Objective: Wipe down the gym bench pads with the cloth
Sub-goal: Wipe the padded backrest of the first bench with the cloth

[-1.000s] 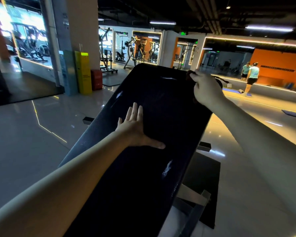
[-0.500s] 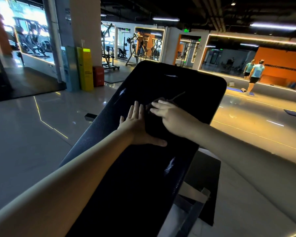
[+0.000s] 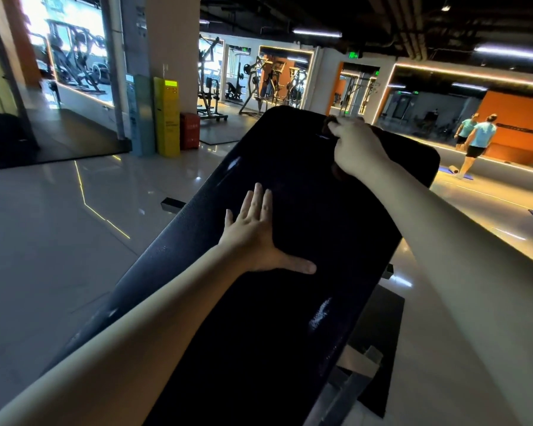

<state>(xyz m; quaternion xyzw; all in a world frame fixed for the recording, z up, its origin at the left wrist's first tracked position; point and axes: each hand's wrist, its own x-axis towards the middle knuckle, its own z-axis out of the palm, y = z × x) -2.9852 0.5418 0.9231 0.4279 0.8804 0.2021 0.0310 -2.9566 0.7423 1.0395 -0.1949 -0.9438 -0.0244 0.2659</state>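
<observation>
A long black bench pad [image 3: 290, 318] is sitting tilted in the middle of a big, dim gym, with its far end rising higher than its near end. A shiny, wet-looking streak [image 3: 319, 315] is gleaming close to the pad's right edge. The grey floor [image 3: 59, 241] is shining and throwing back the ceiling lights [image 3: 317, 32]. Under the bench a black mat [image 3: 379, 333] is lying flat, and a bit of the metal frame [image 3: 351, 388] is poking out by the pad's near right side. Off to the left a pillar [image 3: 173, 41] is standing, with a blue-grey cabinet [image 3: 140, 113], a yellow box [image 3: 166, 116] and a small red box [image 3: 189, 130] lined up at its foot. Weight machines [image 3: 259, 84] are standing farther back. Far off on the right, two people in teal tops [image 3: 477, 136] are standing by an orange wall [image 3: 517, 118], well apart from the bench. The person's right arm is reaching across the pad and hiding part of its right side. The left hand [image 3: 256, 238] is lying flat on the pad near its left edge, about halfway along, with fingers straight and thumb stuck out, holding nothing. The right hand [image 3: 357, 146] is up by the pad's far edge, with fingers curled tight round a dark brown cloth [image 3: 330, 122]. The cloth is bunched under that hand against the pad, and a little bit is peeking out past the knuckles.
</observation>
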